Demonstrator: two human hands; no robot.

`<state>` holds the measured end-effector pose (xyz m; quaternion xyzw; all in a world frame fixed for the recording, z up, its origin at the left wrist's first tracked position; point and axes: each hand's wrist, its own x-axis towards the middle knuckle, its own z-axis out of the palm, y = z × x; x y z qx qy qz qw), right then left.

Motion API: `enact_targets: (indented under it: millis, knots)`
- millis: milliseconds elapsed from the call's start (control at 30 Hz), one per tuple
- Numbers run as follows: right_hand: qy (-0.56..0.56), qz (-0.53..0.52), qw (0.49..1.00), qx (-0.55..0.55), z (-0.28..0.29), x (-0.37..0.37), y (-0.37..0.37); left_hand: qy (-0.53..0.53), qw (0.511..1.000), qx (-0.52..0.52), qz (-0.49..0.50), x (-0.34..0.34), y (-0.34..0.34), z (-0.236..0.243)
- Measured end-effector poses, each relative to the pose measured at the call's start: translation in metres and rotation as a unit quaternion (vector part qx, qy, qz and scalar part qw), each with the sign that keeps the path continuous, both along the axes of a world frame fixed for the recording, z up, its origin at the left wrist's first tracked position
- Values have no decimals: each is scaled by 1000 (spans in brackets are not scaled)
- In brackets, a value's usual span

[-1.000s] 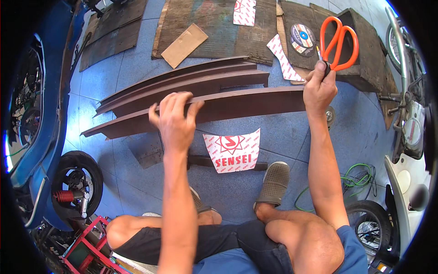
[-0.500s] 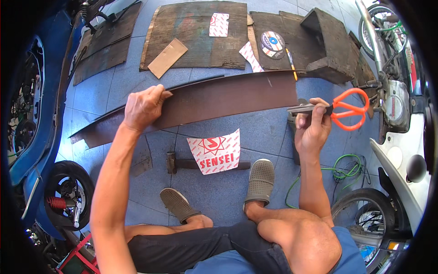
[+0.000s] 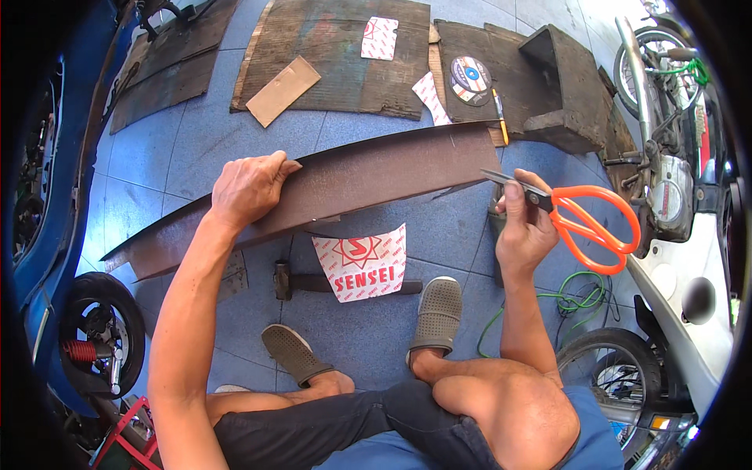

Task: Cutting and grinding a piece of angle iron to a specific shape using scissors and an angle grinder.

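A long dark brown strip of sheet material (image 3: 376, 168) slants across the middle, folded lengthwise, its right end higher than its left. My left hand (image 3: 249, 192) grips its upper edge left of the middle; the fingertips behind the sheet are hidden. In my right hand (image 3: 523, 235) is a pair of scissors (image 3: 558, 202) with large orange loop handles pointing right. Their slim metal blades point left, slightly apart, close to the strip's lower right corner. Whether they touch it I cannot tell.
Below the strip, a cut piece of printed white paper (image 3: 372, 286) lies over a hammer (image 3: 283, 280). Beyond are wooden boards (image 3: 329, 86) with cardboard (image 3: 283, 90), a disc (image 3: 470, 81), a yellow cutter (image 3: 500, 117) and a wooden box (image 3: 576, 86). Motorbikes (image 3: 674, 188) flank both sides.
The strip has tilted, its left end lower and nearer me. The scissors have turned and shifted left, blades now angled up toward the strip's corner. My left hand keeps its grip.
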<state>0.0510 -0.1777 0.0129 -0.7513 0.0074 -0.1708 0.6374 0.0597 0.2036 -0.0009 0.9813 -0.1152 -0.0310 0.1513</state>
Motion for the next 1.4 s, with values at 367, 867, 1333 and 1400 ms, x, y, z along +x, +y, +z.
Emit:
enact_targets:
  millis: [367,867,1333,1400]
  knots:
    - [-101,64,959,-257,-3,40,19,20,1000,-1,16,13,4,0]
    - [124,288,949,-41,-3,52,107,2,1000,-21,6,10,4,-7]
    - [136,333,928,-97,3,78,150,122,985,-123,-9,38,30,4]
    - [136,351,920,-106,1,78,156,126,982,-140,-9,38,33,5]
